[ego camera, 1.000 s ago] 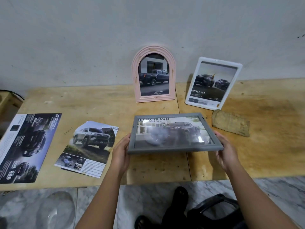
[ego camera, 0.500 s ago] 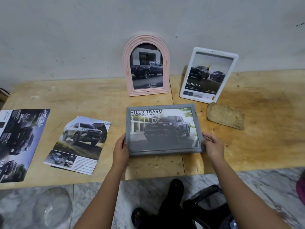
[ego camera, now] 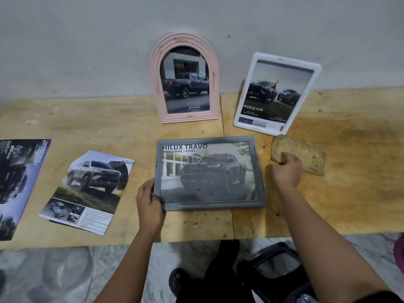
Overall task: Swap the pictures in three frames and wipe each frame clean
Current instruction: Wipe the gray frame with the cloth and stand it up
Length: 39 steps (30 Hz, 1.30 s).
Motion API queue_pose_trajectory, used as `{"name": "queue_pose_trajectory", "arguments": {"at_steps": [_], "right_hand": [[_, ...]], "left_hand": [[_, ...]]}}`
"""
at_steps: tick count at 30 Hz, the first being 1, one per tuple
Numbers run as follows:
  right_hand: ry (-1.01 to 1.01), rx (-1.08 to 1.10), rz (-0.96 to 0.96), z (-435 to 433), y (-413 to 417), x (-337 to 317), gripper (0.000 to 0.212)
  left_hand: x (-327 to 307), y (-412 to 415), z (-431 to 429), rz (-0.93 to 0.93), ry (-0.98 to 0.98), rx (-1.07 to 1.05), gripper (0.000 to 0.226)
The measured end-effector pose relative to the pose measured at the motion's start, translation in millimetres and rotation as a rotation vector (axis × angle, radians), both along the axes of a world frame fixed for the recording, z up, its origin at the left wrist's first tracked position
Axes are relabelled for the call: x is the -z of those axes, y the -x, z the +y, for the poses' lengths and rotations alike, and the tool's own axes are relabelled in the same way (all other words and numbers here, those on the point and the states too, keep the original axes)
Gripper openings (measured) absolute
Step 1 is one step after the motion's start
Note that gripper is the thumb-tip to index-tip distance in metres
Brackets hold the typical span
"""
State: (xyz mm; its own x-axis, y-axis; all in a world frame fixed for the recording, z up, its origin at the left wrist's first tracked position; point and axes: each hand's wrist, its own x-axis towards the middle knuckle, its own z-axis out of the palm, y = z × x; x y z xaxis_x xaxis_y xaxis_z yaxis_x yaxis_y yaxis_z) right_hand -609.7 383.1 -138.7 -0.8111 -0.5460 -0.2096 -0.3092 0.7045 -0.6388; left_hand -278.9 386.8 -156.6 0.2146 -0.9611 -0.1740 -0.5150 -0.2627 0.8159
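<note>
Let go of the grey frame point(ego camera: 209, 172) with the right hand point(ego camera: 286, 169), now centre right, fingers curled on the cloth point(ego camera: 306, 154) edge. Still gripping the frame's left edge with the left hand point(ego camera: 149, 206), flat on the table point(ego camera: 109, 119), centre. Wiping likely next. Printed there: "HILUX TRAVO PRERUNNER / 4TREX"; on the pink frame point(ego camera: 184, 79), "TOYOTA"; on the white frame point(ego camera: 276, 94), "DOUBLE CAB".

Beside flat frame point(ego camera: 209, 173), leaflets point(ego camera: 91, 189) left, cloth point(ego camera: 306, 153) right
</note>
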Motion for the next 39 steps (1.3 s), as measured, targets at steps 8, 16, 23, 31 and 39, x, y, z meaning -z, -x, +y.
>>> {"name": "queue_pose_trajectory", "arguments": {"at_steps": [8,16,23,31,39], "right_hand": [[-0.133,0.065,0.145,-4.1,12.2,3.9,0.021],[0.214,0.004,0.045,28.8,-18.3,-9.2,0.019],[0.457,-0.047,-0.309,31.0,-41.9,-63.7,0.012],[0.490,-0.064,-0.786,21.9,-90.5,-112.7,0.020],[0.373,-0.530,-0.836,17.0,-157.5,-149.0,0.012]], "left_hand": [[0.7,6.4,1.1,0.026,0.007,-0.067,0.045],[-0.8,4.7,1.7,0.036,-0.024,-0.027,0.045],[-12.8,-3.5,2.8,0.012,-0.090,0.084,0.050],[-34.8,-14.6,-8.4,0.000,-0.161,0.154,0.044],[-109.2,8.4,-6.0,0.896,-0.350,0.371,0.051]]}}
